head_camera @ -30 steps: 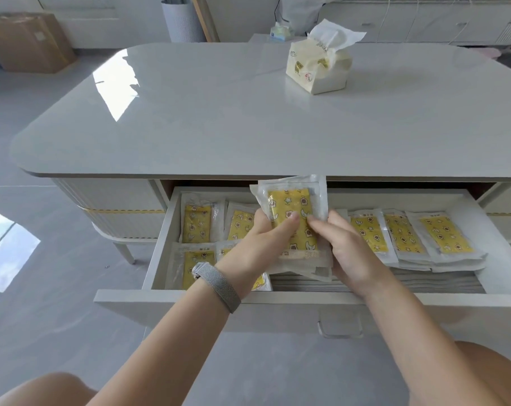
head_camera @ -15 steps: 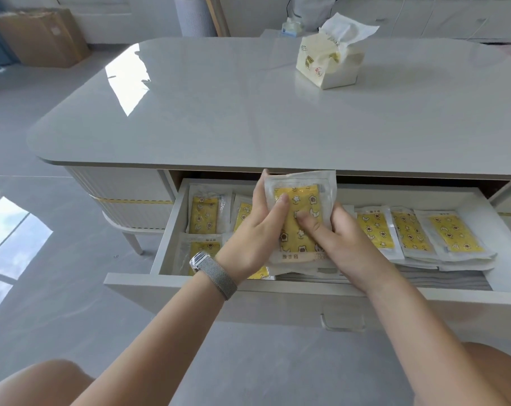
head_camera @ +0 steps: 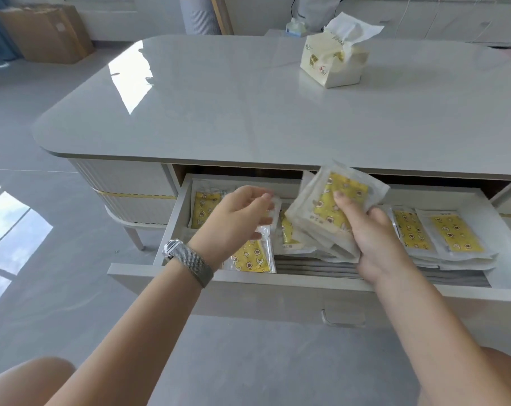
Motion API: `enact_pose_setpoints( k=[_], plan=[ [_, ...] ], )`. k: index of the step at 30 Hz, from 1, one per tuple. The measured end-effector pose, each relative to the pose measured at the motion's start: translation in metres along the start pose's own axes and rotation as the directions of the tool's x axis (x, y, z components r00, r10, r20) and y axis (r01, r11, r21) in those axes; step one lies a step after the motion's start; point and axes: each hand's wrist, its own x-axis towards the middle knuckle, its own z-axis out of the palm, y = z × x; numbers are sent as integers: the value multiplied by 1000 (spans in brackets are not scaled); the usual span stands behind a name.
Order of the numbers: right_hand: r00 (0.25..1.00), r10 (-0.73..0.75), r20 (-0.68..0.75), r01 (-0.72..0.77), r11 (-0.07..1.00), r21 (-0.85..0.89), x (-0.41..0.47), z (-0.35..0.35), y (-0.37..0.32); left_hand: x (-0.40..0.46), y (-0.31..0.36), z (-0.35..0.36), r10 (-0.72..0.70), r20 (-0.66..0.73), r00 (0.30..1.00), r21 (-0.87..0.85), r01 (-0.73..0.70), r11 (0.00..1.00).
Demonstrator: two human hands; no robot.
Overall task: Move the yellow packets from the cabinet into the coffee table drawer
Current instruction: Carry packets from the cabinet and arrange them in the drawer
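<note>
Gripping a stack of yellow packets (head_camera: 336, 209) in the right hand (head_camera: 374, 238), thumb pressed flat on the top packet's yellow print, fingers curled under the bottom edge. Stack tilted, top corner up at the table's front edge, bottom just above the drawer (head_camera: 248, 291) contents. Left hand (head_camera: 233, 221) just beside it, fingers loosely bent, pinching a single packet (head_camera: 273, 210) by its clear edge over the drawer's left-middle. Mesh watch band (head_camera: 190, 263) on that wrist, hanging over the drawer's front rim.

Below: drawer pulled well out, packets already lying inside. Couple on the left by the side wall (head_camera: 204, 208), one at front left (head_camera: 251, 254), one more in the middle (head_camera: 286, 232) half hidden under the held stack, and an overlapping pile on the right (head_camera: 441, 235). Grey ribbed liner (head_camera: 315, 266) showing in a bare strip along the front middle, right under the stack. Also a bit of white floor bare at the far right.

Up top, tissue pack (head_camera: 333, 58) on the table (head_camera: 219, 112), well apart from everything. Cardboard box (head_camera: 43, 33) on the floor far left.
</note>
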Motion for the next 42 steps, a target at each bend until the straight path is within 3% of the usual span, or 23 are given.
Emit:
enact_pose_setpoints(
  k=[2, 4, 11, 17, 21, 23, 27, 30, 34, 38, 42],
  plan=[
    [992, 122, -15, -122, 992, -11, 7, -5, 1, -3, -4, -8, 99, 0, 995, 277, -96, 956],
    [982, 188, 10, -187, 980, -67, 11, -5, 4, -6, -11, -11, 120, 20, 993, 414, -117, 903],
    [957, 284, 55, -233, 867, -440, 32, 8, 5, -9, -34, -23, 134, 16, 991, 516, -123, 848],
    [766, 637, 86, -458, 634, -623, 46, 12, 2, -13, -34, -22, 164, -25, 986, 515, -128, 847],
    [704, 702, 108, -517, 610, -601, 50, 13, 13, -13, -32, -17, 191, -10, 982, 506, -160, 848],
    [679, 723, 127, -505, 585, -635, 49, 13, 18, -13, -33, -15, 188, -3, 982, 510, -160, 845],
    [706, 707, 46, -338, 393, -855, 50, 9, 22, -11, -35, -14, 189, 3, 982, 527, -162, 834],
    [723, 689, 43, -281, 350, -893, 49, 5, 17, -11, -37, -16, 197, -4, 980, 530, -165, 832],
    [747, 665, -10, -156, 161, -975, 46, 3, 19, -10, -40, -19, 216, -28, 976, 538, -167, 826],
    [745, 667, 3, -118, 136, -984, 45, 11, 22, -9, -41, -18, 218, -25, 976, 548, -169, 819],
    [790, 612, -33, 12, -70, -997, 47, 15, 23, -8, -41, -17, 219, -19, 976, 564, -170, 808]
  ],
)
